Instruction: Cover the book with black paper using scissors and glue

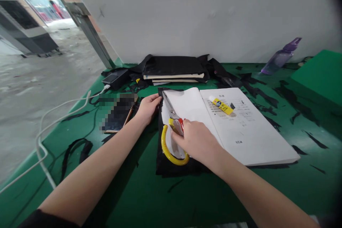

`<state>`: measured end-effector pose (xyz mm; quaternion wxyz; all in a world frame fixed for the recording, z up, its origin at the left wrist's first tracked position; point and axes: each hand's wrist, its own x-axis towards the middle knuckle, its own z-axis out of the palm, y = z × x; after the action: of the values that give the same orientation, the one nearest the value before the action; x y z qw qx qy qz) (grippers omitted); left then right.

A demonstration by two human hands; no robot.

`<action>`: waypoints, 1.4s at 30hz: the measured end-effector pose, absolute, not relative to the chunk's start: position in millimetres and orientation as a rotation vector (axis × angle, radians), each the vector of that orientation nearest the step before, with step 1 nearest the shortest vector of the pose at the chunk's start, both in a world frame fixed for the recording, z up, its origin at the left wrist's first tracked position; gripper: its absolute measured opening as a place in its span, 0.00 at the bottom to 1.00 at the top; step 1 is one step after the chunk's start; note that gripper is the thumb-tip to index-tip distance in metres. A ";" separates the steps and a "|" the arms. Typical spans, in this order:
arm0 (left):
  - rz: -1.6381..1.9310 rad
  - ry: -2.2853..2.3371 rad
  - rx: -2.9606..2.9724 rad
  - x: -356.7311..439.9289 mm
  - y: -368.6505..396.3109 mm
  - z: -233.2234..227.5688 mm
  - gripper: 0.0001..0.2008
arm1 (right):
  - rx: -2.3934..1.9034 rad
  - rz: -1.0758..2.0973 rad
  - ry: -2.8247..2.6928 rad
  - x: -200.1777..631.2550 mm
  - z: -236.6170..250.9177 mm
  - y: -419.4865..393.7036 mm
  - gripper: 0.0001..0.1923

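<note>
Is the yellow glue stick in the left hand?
No, the yellow glue stick lies on the open white book, apart from both hands.
</note>
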<state>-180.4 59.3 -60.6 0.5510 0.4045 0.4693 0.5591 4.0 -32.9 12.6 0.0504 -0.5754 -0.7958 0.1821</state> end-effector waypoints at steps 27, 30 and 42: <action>1.442 1.158 0.771 -175.6 54.9 -47.9 0.11 | -1.502 1.160 -1.670 19.0 17.5 -18.2 0.18; 1.451 1.202 0.774 -176.1 54.1 -46.5 0.11 | -1.430 1.317 -1.516 20.4 18.2 -14.7 0.14; 1.448 1.342 0.977 -182.5 52.2 -48.3 0.12 | -1.347 1.379 -1.464 19.7 12.8 -12.1 0.18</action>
<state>-182.5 52.2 -48.3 0.4523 0.3954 0.5433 0.5864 19.7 -12.1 12.8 0.3527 -0.5207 -0.5659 0.5332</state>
